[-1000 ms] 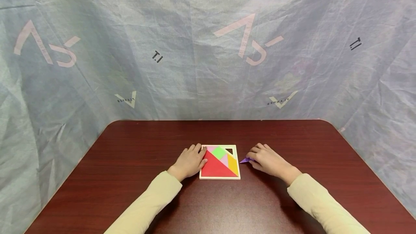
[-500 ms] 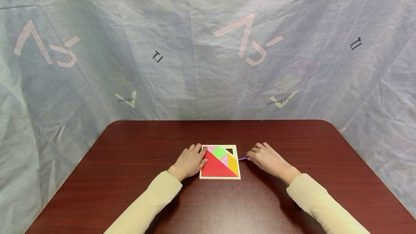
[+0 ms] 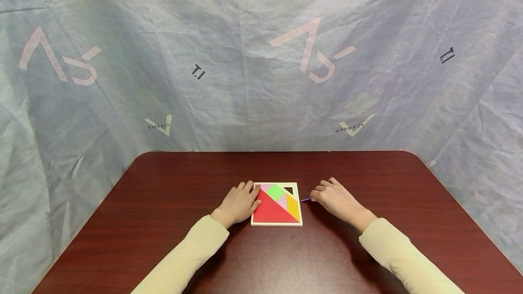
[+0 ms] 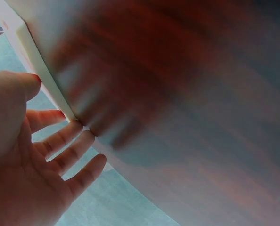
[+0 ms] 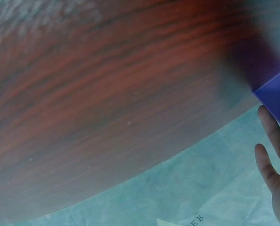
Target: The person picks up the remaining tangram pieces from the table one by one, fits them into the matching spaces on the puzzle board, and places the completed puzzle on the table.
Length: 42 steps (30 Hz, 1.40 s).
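— Pinching the purple piece (image 3: 305,199), is the right hand (image 3: 336,198)?

— Yes, held edge-on just right of the puzzle tray (image 3: 296,204); a second ago it lay flatter, lower on the counter (image 3: 171,194).

— And the left hand (image 3: 238,203)?

— Unmoved, fingers (image 4: 67,136) relaxed against the tray's left edge.
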Each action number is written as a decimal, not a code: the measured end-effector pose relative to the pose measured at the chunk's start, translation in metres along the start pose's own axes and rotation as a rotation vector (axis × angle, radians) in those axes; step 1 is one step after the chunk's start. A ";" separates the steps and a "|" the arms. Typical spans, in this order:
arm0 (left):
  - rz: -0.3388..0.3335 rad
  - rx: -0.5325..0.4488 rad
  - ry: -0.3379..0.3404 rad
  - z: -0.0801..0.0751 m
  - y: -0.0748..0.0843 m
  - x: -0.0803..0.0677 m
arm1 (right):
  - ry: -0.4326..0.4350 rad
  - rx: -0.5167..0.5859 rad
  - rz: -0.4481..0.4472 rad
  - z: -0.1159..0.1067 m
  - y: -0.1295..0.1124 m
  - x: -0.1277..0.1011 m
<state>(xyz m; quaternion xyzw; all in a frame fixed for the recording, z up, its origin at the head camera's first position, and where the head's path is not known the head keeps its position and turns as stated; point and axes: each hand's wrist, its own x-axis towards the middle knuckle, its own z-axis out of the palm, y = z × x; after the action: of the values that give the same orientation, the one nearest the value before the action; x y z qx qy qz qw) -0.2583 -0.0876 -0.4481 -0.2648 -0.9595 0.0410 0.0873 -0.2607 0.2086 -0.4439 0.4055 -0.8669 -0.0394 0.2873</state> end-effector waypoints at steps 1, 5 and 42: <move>0.001 0.001 0.005 0.001 0.000 0.000 | 0.000 -0.002 0.000 0.000 0.000 0.000; 0.004 0.005 0.019 0.002 0.000 0.000 | 0.004 -0.014 -0.004 0.000 0.000 0.000; 0.013 0.011 0.025 0.000 0.001 -0.001 | 0.098 -0.124 0.065 -0.004 0.000 0.000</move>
<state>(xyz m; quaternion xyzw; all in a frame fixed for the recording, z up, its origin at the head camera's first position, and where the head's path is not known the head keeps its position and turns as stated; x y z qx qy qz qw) -0.2569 -0.0878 -0.4485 -0.2709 -0.9564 0.0436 0.1006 -0.2587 0.2088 -0.4405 0.3601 -0.8603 -0.0639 0.3552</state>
